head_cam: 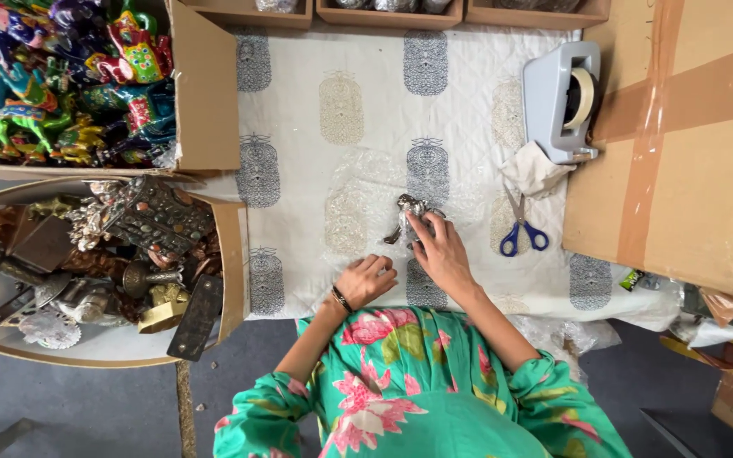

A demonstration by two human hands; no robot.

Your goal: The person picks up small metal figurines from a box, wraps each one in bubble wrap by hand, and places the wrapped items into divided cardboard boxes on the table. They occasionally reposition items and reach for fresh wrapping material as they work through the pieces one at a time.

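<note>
**Two hands on one small metal figurine, wrap underneath**

Two cartons stand at the left of the printed cloth (468,102). The upper cardboard box (205,93) is packed with brightly painted animal figures (61,85). The lower box (232,271) holds a jumble of old metalware (129,246): embossed plates, a bell-like piece, dark bars. A large taped carton (680,144) fills the right side, contents hidden.

On the cloth, a sheet of clear bubble wrap (366,203) lies spread, and the small silver figurine (409,212) sits on it. The right hand (443,250) has its fingers curled over the figurine, gripping it. The left hand (366,278) rests as a loose fist at the wrap's near edge; whether it pinches the film, I cannot tell.

Wrapping looks to be beginning: judging by the layout, folding the film over the piece would come next, and it calls for a steady hold. A grey tape dispenser (557,97) and blue-handled scissors (521,229) lie near the right hand.
</note>
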